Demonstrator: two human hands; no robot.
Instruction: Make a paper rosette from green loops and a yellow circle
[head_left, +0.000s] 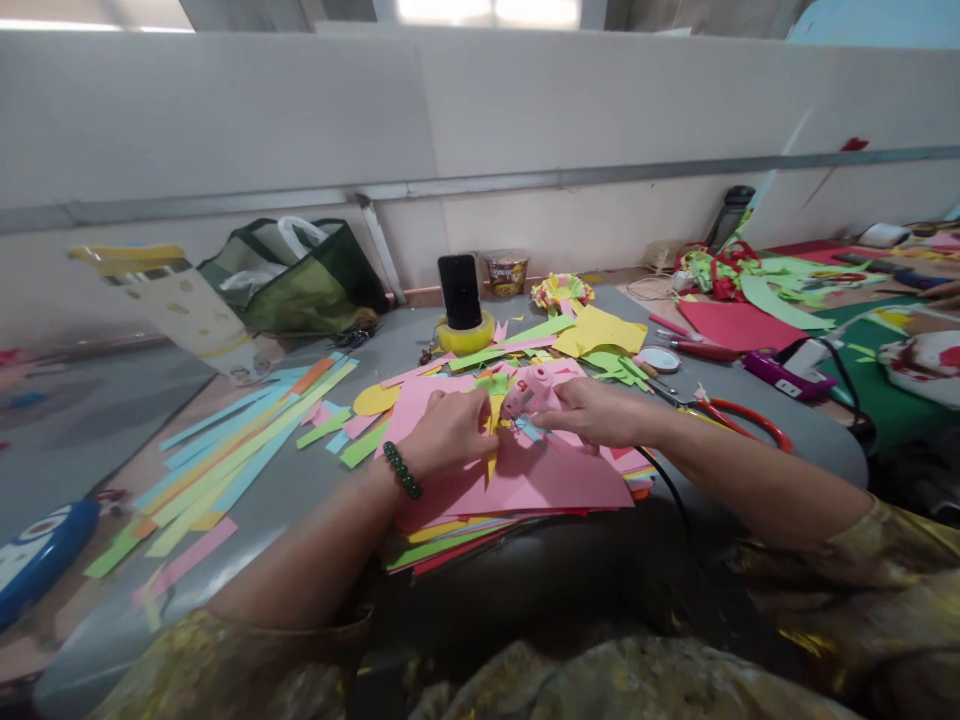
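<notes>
Both hands are over a stack of coloured paper whose top sheet is pink (555, 480). My left hand (450, 430), with a dark green bead bracelet at the wrist, has its fingers pressed together on a yellow paper piece (494, 425). My right hand (596, 410) is closed around a small pink printed object (525, 394) and its fingers point toward the left hand. Green and light blue paper bits lie between the hands. The exact grip of the right fingertips is blurred.
Paper strips (247, 440) spread at the left. Behind the stack a phone (459, 290) leans in a yellow tape roll (466, 334). Orange-handled scissors (742, 415) and a purple glue gun (787, 380) lie right. A cup (180, 310) and green bag (322, 280) stand back left.
</notes>
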